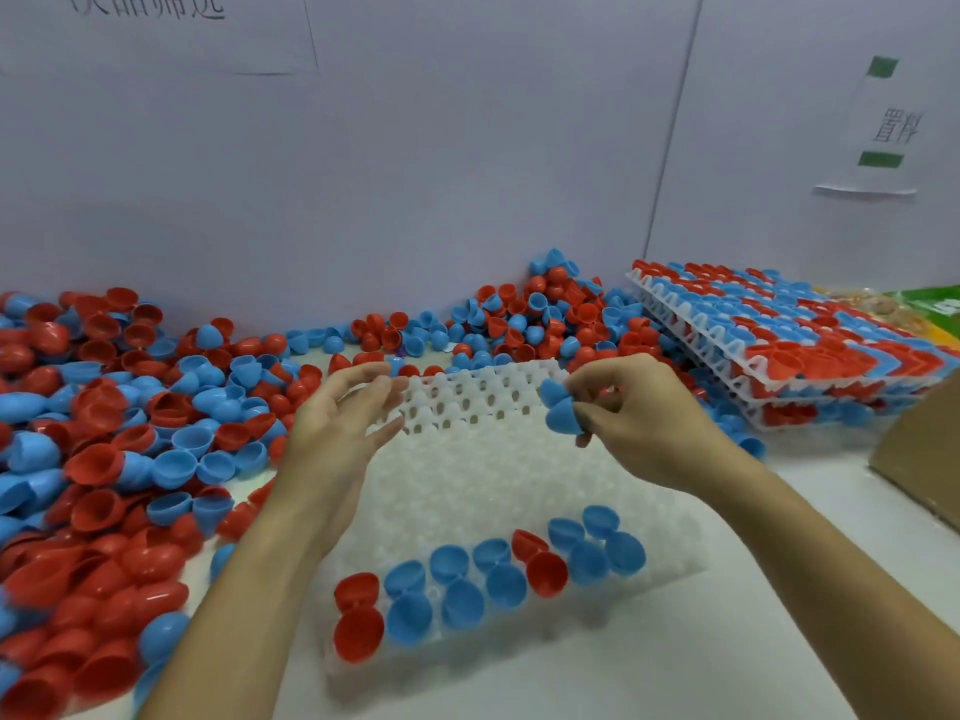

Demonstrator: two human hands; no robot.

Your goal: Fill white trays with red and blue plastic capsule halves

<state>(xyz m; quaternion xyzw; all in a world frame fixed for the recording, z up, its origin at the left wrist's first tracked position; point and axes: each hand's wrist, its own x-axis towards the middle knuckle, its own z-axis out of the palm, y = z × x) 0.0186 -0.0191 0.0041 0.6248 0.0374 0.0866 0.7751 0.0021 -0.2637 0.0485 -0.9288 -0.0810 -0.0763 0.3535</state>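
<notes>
A white pegged tray (483,459) lies in front of me on the table. Its two nearest rows hold red and blue capsule halves (483,579), mostly blue. My right hand (634,413) hovers over the tray's far right corner and pinches two joined blue capsule halves (561,410); a bit of red shows between its fingers. My left hand (337,433) hangs over the tray's left side with fingers relaxed and spread, holding nothing. A big loose heap of red and blue halves (114,433) covers the table to the left and along the back wall.
Filled white trays (779,345) are stacked at the right rear. A brown cardboard box (924,459) sits at the right edge, a green packet (930,304) behind the stack. A white wall with paper notices closes off the back.
</notes>
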